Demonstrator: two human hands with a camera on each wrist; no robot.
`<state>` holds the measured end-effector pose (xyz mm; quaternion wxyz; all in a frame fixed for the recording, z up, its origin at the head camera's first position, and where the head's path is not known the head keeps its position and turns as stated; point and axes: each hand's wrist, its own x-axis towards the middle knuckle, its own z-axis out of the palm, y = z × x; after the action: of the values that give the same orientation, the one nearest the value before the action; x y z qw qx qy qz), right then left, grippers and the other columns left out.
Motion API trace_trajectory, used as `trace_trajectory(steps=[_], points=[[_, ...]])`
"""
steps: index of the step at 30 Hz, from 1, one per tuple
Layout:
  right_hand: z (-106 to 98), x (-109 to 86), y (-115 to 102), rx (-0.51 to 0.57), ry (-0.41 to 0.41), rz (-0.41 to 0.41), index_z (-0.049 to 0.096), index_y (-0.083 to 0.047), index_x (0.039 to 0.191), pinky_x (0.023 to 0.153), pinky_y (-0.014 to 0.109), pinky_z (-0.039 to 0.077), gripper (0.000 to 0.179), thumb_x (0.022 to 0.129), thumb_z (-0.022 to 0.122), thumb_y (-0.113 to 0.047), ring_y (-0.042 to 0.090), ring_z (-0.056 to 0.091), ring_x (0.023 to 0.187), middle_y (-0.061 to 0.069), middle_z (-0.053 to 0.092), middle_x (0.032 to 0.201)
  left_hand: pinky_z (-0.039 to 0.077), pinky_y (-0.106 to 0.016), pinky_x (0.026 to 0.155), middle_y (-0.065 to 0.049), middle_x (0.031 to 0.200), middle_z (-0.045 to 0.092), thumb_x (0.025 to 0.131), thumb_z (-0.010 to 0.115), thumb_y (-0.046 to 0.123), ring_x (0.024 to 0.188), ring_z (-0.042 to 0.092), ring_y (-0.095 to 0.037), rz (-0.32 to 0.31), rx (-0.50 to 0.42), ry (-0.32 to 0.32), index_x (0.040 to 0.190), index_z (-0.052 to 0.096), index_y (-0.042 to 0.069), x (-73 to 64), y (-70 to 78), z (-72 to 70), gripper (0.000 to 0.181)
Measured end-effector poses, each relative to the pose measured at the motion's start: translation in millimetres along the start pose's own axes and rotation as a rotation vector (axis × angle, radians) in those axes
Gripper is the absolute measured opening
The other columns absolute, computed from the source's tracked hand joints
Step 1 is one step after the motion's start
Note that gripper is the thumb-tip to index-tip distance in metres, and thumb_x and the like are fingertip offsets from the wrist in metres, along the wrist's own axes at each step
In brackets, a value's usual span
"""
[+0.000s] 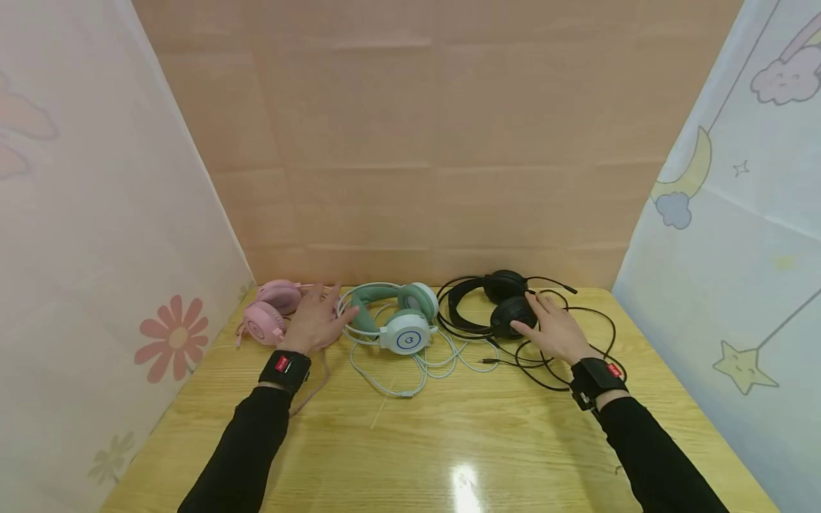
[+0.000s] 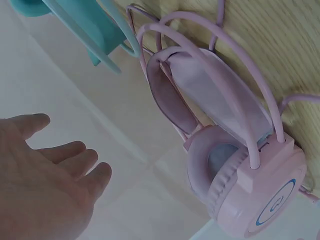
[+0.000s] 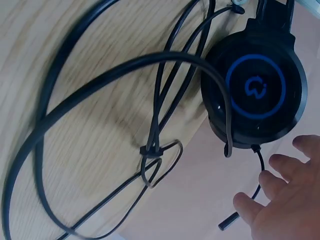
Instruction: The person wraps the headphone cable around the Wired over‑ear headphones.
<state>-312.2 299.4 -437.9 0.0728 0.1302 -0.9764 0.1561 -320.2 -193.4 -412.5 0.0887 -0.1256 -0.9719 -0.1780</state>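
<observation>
My left hand (image 1: 316, 320) hovers with extended fingers over the band side of the pink headphones (image 1: 264, 322), covering part of them in the head view. In the left wrist view, a gap separates that hand (image 2: 50, 175) from the pink headphones (image 2: 260, 185). Close to its thumb stand the white and green headphones (image 1: 407, 333), in the middle of the row. At the right, my right hand (image 1: 556, 333) is spread beside the black headphones (image 1: 513, 317), its fingers overlapping an ear cup. The right wrist view has the fingers just off that ear cup (image 3: 255, 95). Neither hand grips anything.
White cable (image 1: 410, 393) and black cable (image 1: 545, 387) lie in loops in front of their headphones. A thin pink cable (image 1: 314, 392) trails forward by the left wrist. Behind the wooden table (image 1: 410, 456) rises a beige backdrop (image 1: 410, 142), with patterned cloth (image 1: 737, 285) at the sides.
</observation>
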Motion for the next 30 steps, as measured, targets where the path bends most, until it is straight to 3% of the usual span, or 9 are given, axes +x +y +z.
trace_trajectory(steps=[9, 18, 24, 30], points=[[6.8, 10.8, -3.5, 0.000, -0.007, -0.035, 0.023, 0.003, 0.153, 0.112, 0.065, 0.022, 0.088, 0.092, 0.066, -0.043, 0.051, 0.021, 0.143, 0.032, 0.023, 0.155, 0.028, -0.065, 0.110, -0.027, 0.158, 0.021, 0.098, 0.039, 0.063, 0.142, 0.029, -0.049, 0.037, -0.031, 0.017, 0.156, 0.024, 0.012, 3.3, 8.1, 8.4, 0.079], [16.8, 27.7, -8.9, -0.057, 0.033, -0.091, 0.031, -0.002, 0.151, 0.110, 0.063, 0.030, 0.084, 0.085, 0.077, -0.022, 0.051, 0.028, 0.140, 0.032, 0.030, 0.152, 0.038, -0.061, 0.105, -0.032, 0.146, 0.040, 0.098, 0.051, 0.053, 0.130, 0.045, -0.049, 0.107, -0.081, 0.163, 0.150, 0.035, 0.002, 6.5, 18.6, 19.7, 0.075], [18.3, 30.2, -11.8, -0.024, 0.044, -0.106, 0.039, -0.001, 0.145, 0.106, 0.063, 0.034, 0.078, 0.081, 0.080, -0.013, 0.052, 0.033, 0.136, 0.033, 0.032, 0.150, 0.036, -0.060, 0.107, -0.031, 0.145, 0.041, 0.100, 0.049, 0.049, 0.132, 0.043, -0.048, 0.088, -0.113, 0.165, 0.152, 0.031, 0.004, 8.3, 27.5, 24.7, 0.071], [15.6, 30.6, -13.5, 0.043, 0.023, -0.099, 0.045, -0.002, 0.136, 0.100, 0.061, 0.041, 0.070, 0.078, 0.083, -0.010, 0.049, 0.044, 0.125, 0.029, 0.043, 0.138, 0.039, -0.057, 0.106, -0.030, 0.142, 0.046, 0.101, 0.048, 0.047, 0.129, 0.048, -0.046, 0.107, -0.115, 0.172, 0.151, 0.033, 0.003, 9.9, 30.5, 27.6, 0.068]])
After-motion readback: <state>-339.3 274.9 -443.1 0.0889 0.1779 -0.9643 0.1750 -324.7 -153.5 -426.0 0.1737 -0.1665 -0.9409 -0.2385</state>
